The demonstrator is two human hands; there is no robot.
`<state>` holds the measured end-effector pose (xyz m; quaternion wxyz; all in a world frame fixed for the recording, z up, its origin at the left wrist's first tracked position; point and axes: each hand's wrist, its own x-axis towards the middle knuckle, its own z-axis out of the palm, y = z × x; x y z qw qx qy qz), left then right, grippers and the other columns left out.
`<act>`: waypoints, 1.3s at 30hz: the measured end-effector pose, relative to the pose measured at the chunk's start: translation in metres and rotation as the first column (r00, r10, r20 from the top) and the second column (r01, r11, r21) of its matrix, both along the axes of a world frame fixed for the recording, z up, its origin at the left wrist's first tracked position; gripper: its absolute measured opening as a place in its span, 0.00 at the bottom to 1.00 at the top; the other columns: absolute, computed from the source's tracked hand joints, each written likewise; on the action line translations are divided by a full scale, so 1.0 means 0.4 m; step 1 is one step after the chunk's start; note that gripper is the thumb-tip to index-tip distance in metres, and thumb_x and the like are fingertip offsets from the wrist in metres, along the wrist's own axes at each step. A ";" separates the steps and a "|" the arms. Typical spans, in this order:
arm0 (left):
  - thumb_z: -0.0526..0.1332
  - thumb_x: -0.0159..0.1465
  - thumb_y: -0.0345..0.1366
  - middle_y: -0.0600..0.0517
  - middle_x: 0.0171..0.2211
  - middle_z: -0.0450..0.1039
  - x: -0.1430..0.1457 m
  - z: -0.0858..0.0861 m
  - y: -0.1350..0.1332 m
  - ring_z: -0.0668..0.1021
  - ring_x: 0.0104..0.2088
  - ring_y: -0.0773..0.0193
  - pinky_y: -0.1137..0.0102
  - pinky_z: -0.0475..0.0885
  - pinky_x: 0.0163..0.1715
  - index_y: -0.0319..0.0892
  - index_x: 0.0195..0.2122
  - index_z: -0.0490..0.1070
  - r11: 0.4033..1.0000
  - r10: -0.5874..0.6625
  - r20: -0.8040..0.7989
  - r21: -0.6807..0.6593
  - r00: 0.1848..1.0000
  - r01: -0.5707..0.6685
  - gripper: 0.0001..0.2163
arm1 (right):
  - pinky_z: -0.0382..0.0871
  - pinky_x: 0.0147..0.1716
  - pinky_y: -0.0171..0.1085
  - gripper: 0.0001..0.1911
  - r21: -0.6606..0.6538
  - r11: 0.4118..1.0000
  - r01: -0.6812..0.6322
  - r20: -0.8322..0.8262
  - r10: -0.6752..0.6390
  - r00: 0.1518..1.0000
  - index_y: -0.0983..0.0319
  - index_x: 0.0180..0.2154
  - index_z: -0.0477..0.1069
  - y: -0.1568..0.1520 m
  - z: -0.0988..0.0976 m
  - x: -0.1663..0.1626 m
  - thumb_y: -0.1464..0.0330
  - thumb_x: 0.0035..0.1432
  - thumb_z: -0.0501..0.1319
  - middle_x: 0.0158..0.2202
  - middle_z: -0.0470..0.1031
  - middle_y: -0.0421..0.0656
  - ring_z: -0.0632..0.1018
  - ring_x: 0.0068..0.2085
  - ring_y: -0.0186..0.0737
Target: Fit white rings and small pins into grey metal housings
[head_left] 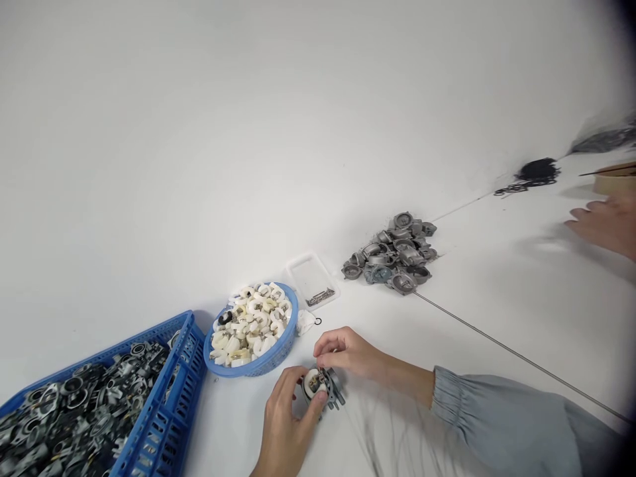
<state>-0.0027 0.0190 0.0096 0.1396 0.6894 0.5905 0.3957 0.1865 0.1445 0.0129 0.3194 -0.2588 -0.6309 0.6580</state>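
Note:
My left hand grips a small grey metal housing with a white insert, near the table's front edge. Above it, my right hand pinches its fingertips together on the top of the same part. The right arm wears a grey-blue sleeve. What sits between the right fingertips is too small to make out.
A round blue basket holds white plastic pieces. A blue crate of grey metal castings stands at the left. A clear small box with pins, a pile of metal housings, black rings and another person's hand lie farther right.

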 end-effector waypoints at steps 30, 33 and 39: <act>0.59 0.74 0.55 0.46 0.45 0.81 0.003 -0.009 0.003 0.81 0.43 0.53 0.62 0.76 0.45 0.47 0.52 0.77 0.999 -0.031 0.044 0.013 0.999 0.031 0.19 | 0.67 0.40 0.40 0.13 0.064 0.998 -0.002 0.002 0.002 1.000 0.64 0.36 0.82 0.013 -0.010 0.003 0.63 0.50 0.74 0.33 0.83 0.45 0.79 0.36 0.43; 0.59 0.74 0.55 0.46 0.45 0.81 0.002 -0.010 0.004 0.81 0.44 0.53 0.62 0.76 0.46 0.47 0.52 0.77 0.999 -0.034 0.050 0.020 0.998 0.033 0.19 | 0.67 0.40 0.40 0.13 0.060 0.998 0.001 0.012 -0.002 1.000 0.63 0.36 0.82 0.014 -0.011 0.001 0.62 0.50 0.74 0.32 0.83 0.45 0.79 0.36 0.43; 0.58 0.74 0.57 0.45 0.46 0.81 0.002 -0.003 0.004 0.81 0.44 0.52 0.62 0.76 0.45 0.46 0.53 0.77 0.999 -0.026 0.036 -0.022 0.999 0.027 0.21 | 0.66 0.35 0.38 0.13 0.139 0.990 0.036 0.017 -0.039 0.999 0.63 0.33 0.83 0.016 -0.012 -0.003 0.61 0.49 0.74 0.29 0.78 0.42 0.75 0.32 0.40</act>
